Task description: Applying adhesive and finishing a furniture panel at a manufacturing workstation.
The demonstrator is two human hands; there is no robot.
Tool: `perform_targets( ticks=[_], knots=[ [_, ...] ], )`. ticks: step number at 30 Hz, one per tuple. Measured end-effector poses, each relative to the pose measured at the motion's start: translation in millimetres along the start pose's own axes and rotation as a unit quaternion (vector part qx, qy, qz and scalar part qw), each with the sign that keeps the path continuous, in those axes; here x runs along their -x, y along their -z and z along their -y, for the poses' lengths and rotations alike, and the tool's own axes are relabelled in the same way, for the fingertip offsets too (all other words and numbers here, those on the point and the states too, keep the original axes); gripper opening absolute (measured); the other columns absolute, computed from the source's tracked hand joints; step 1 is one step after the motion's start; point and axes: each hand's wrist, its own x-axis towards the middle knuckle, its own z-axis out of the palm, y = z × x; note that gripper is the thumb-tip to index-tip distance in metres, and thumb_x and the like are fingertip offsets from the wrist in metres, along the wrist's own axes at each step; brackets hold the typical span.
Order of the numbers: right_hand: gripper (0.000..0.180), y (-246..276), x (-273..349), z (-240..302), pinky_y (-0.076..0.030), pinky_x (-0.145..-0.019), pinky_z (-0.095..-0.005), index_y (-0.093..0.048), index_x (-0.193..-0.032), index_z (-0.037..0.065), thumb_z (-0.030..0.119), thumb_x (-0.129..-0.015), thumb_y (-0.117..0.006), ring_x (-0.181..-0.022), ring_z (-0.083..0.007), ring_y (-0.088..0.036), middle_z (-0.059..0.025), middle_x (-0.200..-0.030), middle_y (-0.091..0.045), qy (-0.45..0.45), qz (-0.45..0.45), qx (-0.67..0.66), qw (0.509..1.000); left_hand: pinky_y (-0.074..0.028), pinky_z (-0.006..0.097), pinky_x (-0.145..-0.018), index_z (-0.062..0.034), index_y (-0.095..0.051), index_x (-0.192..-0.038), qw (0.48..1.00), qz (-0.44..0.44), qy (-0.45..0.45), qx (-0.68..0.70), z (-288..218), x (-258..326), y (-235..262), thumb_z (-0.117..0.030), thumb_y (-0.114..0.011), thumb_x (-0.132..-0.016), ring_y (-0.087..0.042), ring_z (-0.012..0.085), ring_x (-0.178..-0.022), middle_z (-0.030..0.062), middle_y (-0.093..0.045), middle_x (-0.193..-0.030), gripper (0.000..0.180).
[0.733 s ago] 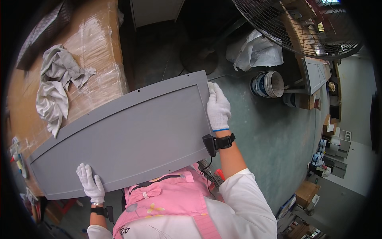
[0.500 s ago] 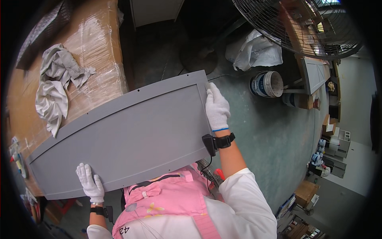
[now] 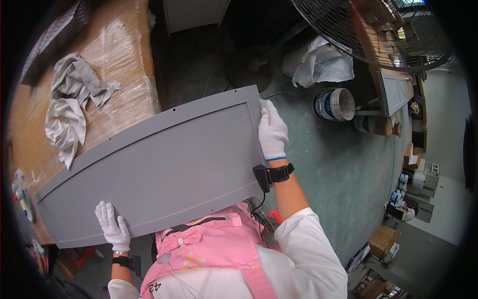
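Observation:
A long grey panel (image 3: 164, 164) with a raised flat frame and small dark holes along its long edges lies in front of me. Its left part rests on the wrapped table, while its right end reaches out over the floor. My left hand (image 3: 113, 226), in a white knit glove, is laid flat on the panel near its close edge, fingers stretched out. At the panel's right end my gloved right hand (image 3: 273, 130) grips the short edge; the fingertips beneath, if any, are hidden. Each wrist wears a black strapped device.
A table wrapped in clear film (image 3: 119, 60) carries a crumpled grey-white cloth (image 3: 69, 114). Beyond on the floor stand a bucket (image 3: 342, 105), a white plastic bag (image 3: 323, 62) and a large wire-caged fan (image 3: 378, 35). Another grey panel (image 3: 393, 92) leans at the far right.
The panel's right end has shifted very slightly away from me, my right hand moving with it. My left hand stays flat on the panel, nearly unmoved.

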Motion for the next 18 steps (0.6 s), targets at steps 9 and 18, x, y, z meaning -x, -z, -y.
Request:
perform_targets(
  ticks=[9,18],
  knots=[
    [0.037,3.1,-0.1,2.1,-0.052,-0.084,-0.0450,-0.059,-0.130,0.017,0.034,-0.099,-0.048,-0.099,-0.0396,-0.065,-0.0192,-0.109,-0.069,0.000,0.038,0.024,0.999,-0.022,0.051,-0.119,-0.0035,-0.045,-0.144,1.000,-0.002,-0.001,-0.006,1.5,1.4,-0.9,-0.019,-0.051,-0.092,-0.031,0.0369,-0.143,0.0179,-0.039,-0.152,0.054],
    [0.038,2.5,-1.1,1.4,-0.053,-0.085,-0.0434,-0.057,-0.133,0.017,0.033,-0.099,-0.048,-0.100,-0.0387,-0.065,-0.0184,-0.111,-0.068,0.025,0.021,0.018,0.999,-0.022,0.050,-0.119,-0.0032,-0.045,-0.144,1.000,-0.002,0.001,-0.005,1.4,1.2,-0.4,-0.020,-0.050,-0.093,-0.031,0.0376,-0.143,0.0182,-0.039,-0.151,0.054]
  ],
)
